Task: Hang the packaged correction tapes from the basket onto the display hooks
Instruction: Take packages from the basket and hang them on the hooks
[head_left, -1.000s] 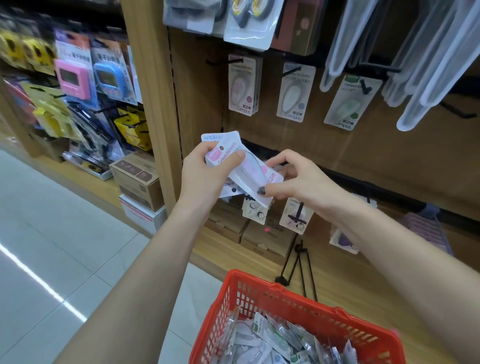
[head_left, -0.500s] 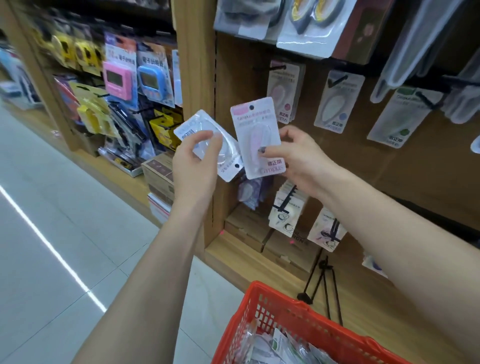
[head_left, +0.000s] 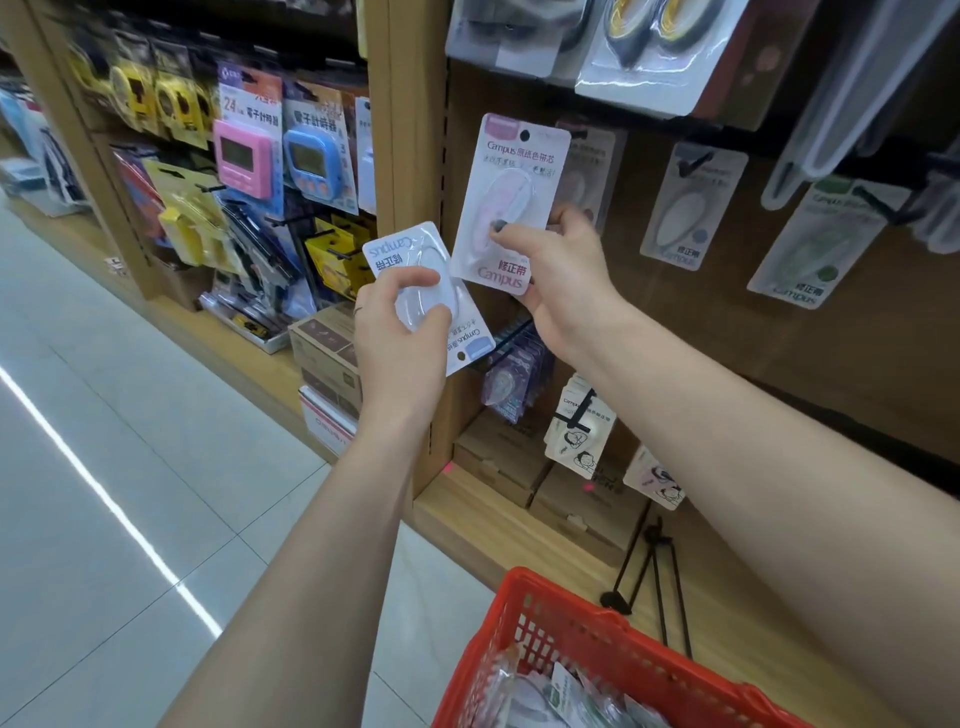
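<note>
Hands: you have two in view, and each grips one package.
Right hand (head_left: 561, 270): your thumb and fingers pinch the pink correction tape package (head_left: 506, 202) by its lower half; it stands upright, front toward you, raised against the wooden back panel (head_left: 727, 332) of the display.
Hang hole: the round hole at the top of that pink card sits in front of the pink packages on the hook (head_left: 589, 171) behind it; you cannot tell whether a hook has entered it.
Left hand (head_left: 402, 332): your fingers curl round the blue correction tape package (head_left: 415, 288), which is upside down and tilted, just left of and lower than the pink one.
Packages in hand: two, one pink, one blue, close together but whether they touch cannot be told.
Hung rows on the panel: three, namely the pink one behind your card, a grey-blue package (head_left: 691, 208) to its right, and a green package (head_left: 826, 239) farther right.
Basket: one red basket (head_left: 571, 639) at the bottom, below your right forearm, holding a heap of more packages, too jumbled to count.
Neighbouring bay: two digital timers hang left of the wooden post, one pink timer (head_left: 244, 158) and one blue timer (head_left: 314, 163).
</note>
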